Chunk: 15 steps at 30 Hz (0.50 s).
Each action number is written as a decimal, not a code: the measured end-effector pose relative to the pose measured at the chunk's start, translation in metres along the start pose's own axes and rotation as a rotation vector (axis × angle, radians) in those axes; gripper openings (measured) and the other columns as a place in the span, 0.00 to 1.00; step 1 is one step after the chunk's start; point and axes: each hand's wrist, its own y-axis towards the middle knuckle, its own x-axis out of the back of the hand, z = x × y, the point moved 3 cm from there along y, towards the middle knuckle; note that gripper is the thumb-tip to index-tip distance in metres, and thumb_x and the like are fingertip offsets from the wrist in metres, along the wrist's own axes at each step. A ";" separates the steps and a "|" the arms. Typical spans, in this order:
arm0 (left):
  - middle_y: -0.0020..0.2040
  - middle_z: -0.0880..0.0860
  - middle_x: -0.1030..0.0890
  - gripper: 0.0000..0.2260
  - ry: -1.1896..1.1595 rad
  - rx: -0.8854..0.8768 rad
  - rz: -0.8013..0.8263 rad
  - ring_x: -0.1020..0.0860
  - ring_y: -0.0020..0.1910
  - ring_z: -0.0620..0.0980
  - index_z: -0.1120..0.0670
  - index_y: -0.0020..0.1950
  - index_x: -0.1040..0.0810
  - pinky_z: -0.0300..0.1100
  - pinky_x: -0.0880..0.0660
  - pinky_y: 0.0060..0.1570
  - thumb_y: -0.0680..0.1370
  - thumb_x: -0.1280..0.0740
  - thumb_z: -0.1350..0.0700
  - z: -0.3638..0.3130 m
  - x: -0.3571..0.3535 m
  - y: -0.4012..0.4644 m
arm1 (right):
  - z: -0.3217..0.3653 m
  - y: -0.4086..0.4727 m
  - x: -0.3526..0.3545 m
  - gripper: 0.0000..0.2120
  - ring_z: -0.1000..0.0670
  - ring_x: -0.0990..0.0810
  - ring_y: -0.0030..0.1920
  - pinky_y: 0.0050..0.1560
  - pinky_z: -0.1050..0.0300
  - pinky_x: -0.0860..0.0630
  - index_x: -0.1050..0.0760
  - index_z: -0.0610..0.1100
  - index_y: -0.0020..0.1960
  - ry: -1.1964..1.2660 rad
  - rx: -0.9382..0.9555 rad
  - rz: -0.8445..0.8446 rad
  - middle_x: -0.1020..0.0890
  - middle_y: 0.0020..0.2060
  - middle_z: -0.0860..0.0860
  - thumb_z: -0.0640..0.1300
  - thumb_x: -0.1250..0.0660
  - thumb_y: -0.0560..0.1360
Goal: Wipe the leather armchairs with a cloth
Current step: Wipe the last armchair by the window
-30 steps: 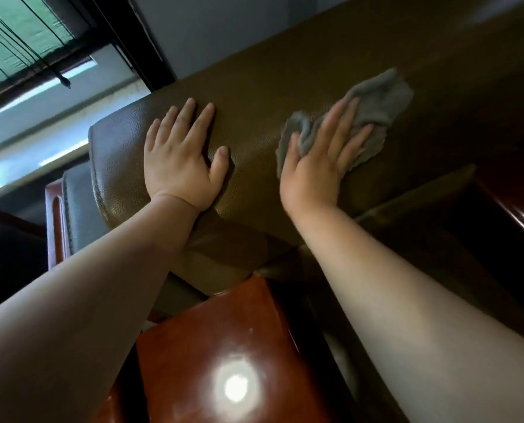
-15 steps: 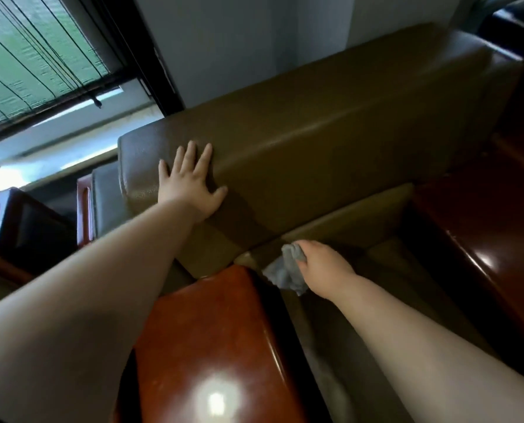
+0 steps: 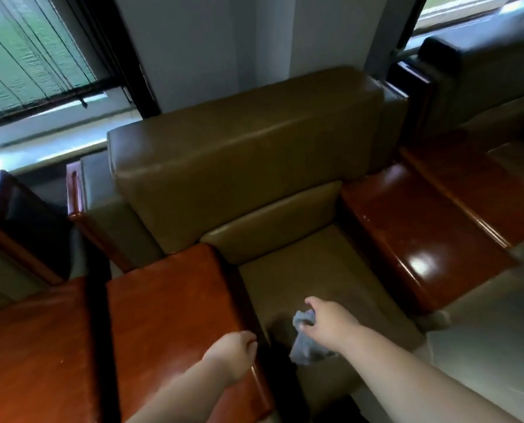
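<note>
A brown leather armchair (image 3: 242,166) with glossy wooden armrests fills the middle of the view. My right hand (image 3: 330,323) hangs over the front of its seat cushion (image 3: 330,282), shut on a bunched grey cloth (image 3: 308,346) that dangles below the fingers. My left hand (image 3: 231,352) rests on the near inner edge of the left wooden armrest (image 3: 163,300), fingers curled, holding nothing.
The right wooden armrest (image 3: 419,227) borders the seat. More armchairs stand on both sides: one at the left (image 3: 19,215), a dark one at the far right (image 3: 480,71). A wall and windows with blinds (image 3: 25,59) lie behind.
My view has pulled back from the chair. My left hand left the backrest and came down to the left armrest. My right hand carried the cloth from the backrest down to the seat front.
</note>
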 end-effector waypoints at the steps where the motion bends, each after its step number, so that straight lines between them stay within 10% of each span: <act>1: 0.75 0.48 0.24 0.21 0.010 -0.007 0.050 0.25 0.73 0.50 0.46 0.78 0.27 0.41 0.27 0.69 0.87 0.43 0.44 -0.003 -0.012 -0.007 | -0.012 -0.013 -0.005 0.30 0.47 0.19 0.62 0.57 0.54 0.22 0.34 0.55 0.76 0.009 -0.021 0.010 0.21 0.66 0.51 0.61 0.33 0.77; 7: 0.74 0.46 0.23 0.19 0.082 -0.002 0.135 0.24 0.71 0.47 0.44 0.77 0.25 0.44 0.26 0.71 0.86 0.41 0.44 -0.025 -0.026 -0.041 | -0.073 -0.089 -0.023 0.11 0.45 0.18 0.50 0.49 0.53 0.24 0.27 0.50 0.50 -0.018 -0.040 0.047 0.19 0.45 0.52 0.56 0.35 0.75; 15: 0.74 0.44 0.24 0.20 0.171 -0.047 -0.036 0.25 0.72 0.44 0.43 0.79 0.28 0.39 0.27 0.69 0.86 0.40 0.44 -0.105 0.009 -0.066 | -0.173 -0.150 0.008 0.11 0.43 0.20 0.56 0.57 0.53 0.25 0.24 0.50 0.52 -0.040 -0.023 -0.105 0.20 0.53 0.47 0.55 0.40 0.81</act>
